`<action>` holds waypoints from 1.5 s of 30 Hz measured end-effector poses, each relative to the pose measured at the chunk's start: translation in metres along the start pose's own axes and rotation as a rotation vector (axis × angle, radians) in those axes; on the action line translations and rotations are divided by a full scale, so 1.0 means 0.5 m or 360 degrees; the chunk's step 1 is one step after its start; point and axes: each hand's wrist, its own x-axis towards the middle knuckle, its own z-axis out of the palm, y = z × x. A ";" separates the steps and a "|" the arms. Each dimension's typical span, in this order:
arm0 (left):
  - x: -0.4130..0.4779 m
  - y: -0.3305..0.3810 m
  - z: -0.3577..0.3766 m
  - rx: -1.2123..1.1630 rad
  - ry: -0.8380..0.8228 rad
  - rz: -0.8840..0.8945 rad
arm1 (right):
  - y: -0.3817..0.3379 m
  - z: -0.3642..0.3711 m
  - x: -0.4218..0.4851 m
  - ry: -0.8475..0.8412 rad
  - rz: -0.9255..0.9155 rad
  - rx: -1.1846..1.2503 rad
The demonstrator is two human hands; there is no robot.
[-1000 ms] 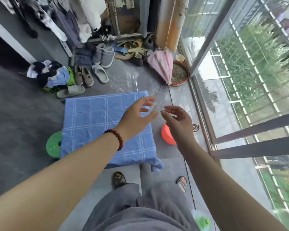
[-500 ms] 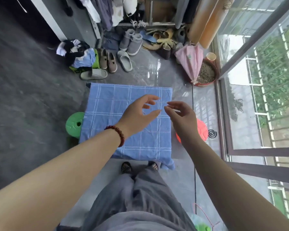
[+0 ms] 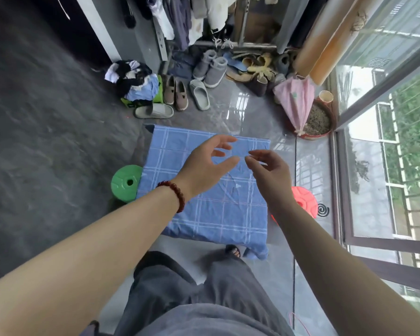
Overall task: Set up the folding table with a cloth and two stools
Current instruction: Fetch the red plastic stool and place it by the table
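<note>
A blue checked cloth (image 3: pixel 218 212) covers the low folding table in front of me; one corner hangs off at the near right. A green stool (image 3: pixel 125 183) stands at the table's left side and a red stool (image 3: pixel 304 201) at its right, partly behind my right forearm. My left hand (image 3: pixel 204 166), with a red bead bracelet on the wrist, hovers above the cloth with loosely spread fingers. My right hand (image 3: pixel 269 170) hovers beside it, fingers relaxed. Neither hand holds anything.
Shoes and slippers (image 3: pixel 199 93) lie on the floor beyond the table, beside a pile of clothes (image 3: pixel 134 81). A pink folded umbrella (image 3: pixel 295 100) leans by a round basin (image 3: pixel 321 120). A sliding glass door (image 3: pixel 374 166) runs along the right. A mosquito coil (image 3: pixel 323 209) lies near the red stool.
The view has swung left, so the table now sits centred below me. Both hands stay raised close together over the cloth, holding nothing.
</note>
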 end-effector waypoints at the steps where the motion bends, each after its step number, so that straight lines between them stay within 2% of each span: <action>1: 0.002 -0.007 -0.024 -0.0003 -0.0003 0.0004 | -0.002 0.024 -0.003 0.0008 -0.0008 0.0008; 16: -0.005 -0.191 -0.526 0.0185 -0.0190 -0.0031 | -0.022 0.521 -0.090 0.0181 0.0032 0.0079; 29: 0.085 -0.171 -0.597 0.0237 -0.0135 0.0097 | -0.090 0.578 0.009 0.0160 -0.0032 0.0078; 34: 0.132 -0.151 -0.623 0.0289 -0.0241 0.0184 | -0.112 0.599 0.029 0.0260 -0.0035 0.0116; 40: 0.203 -0.150 -0.695 0.0327 -0.0464 0.0286 | -0.121 0.663 0.033 0.0545 0.0008 0.0160; 45: 0.241 -0.167 -0.794 0.0427 -0.0748 0.0444 | -0.131 0.796 0.013 0.0860 0.0016 0.0222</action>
